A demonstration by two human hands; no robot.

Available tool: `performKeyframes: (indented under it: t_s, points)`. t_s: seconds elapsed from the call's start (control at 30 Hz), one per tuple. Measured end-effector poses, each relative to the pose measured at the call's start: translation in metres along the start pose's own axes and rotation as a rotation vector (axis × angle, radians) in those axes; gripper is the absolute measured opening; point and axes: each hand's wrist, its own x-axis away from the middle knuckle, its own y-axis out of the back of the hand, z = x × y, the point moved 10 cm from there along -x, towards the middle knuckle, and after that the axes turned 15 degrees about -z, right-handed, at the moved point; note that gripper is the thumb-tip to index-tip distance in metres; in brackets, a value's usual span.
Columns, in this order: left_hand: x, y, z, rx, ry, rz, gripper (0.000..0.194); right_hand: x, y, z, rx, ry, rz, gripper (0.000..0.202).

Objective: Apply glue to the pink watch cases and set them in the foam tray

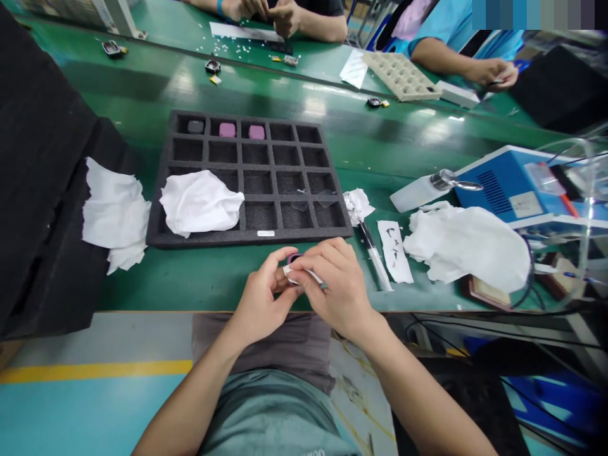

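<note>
My left hand (261, 297) has its fingers closed around a small purple watch-like case (293, 258), mostly hidden by the fingers. Pinched in my right hand (339, 288) is a small piece of white cloth or tissue (287, 270), pressed against the case. Both hands meet just in front of a black foam tray (213, 240) with square compartments. Two pink-purple cases (257, 132) and a dark case (195, 126) sit in its back row. A crumpled white cloth (202, 202) covers its front left compartments, while clear film pieces (325, 197) lie at the front right.
Right of the tray are a syringe (377, 259), a marked paper strip (392, 250), a pump bottle (418, 190), a white cloth (470, 244) and a blue machine (494, 183). Black foam (52, 190) stands left. Across the bench, co-workers' hands (285, 16) handle small parts.
</note>
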Motion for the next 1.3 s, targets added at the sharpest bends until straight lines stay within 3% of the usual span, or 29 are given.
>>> performKeyframes:
  t_s: [0.3,0.53,0.7,0.8,0.9,1.07,1.3]
  points:
    - [-0.003,0.002,-0.004,-0.002,-0.025,-0.062,0.050,-0.005,0.001,-0.003,0.173,-0.112,-0.184,0.011]
    - [0.000,0.002,-0.007,0.053,-0.035,-0.090,0.050,-0.005,0.008,-0.007,0.255,-0.218,-0.257,0.013]
    - [0.002,0.009,-0.007,0.120,0.004,-0.156,0.048,0.007,0.013,-0.030,0.312,-0.283,-0.218,0.014]
    - [0.002,0.008,-0.004,0.153,0.054,-0.155,0.049,0.011,0.031,-0.039,0.249,-0.283,-0.254,0.013]
    - [0.000,0.007,-0.002,0.166,0.083,-0.144,0.054,0.007,0.044,-0.032,0.064,-0.249,-0.256,0.011]
    - [-0.003,0.005,-0.001,0.171,0.104,-0.098,0.054,-0.002,0.026,-0.003,-0.120,-0.050,-0.091,0.013]
    - [0.000,-0.001,-0.002,0.174,0.110,-0.004,0.048,-0.030,-0.004,-0.026,0.024,0.002,-0.020,0.015]
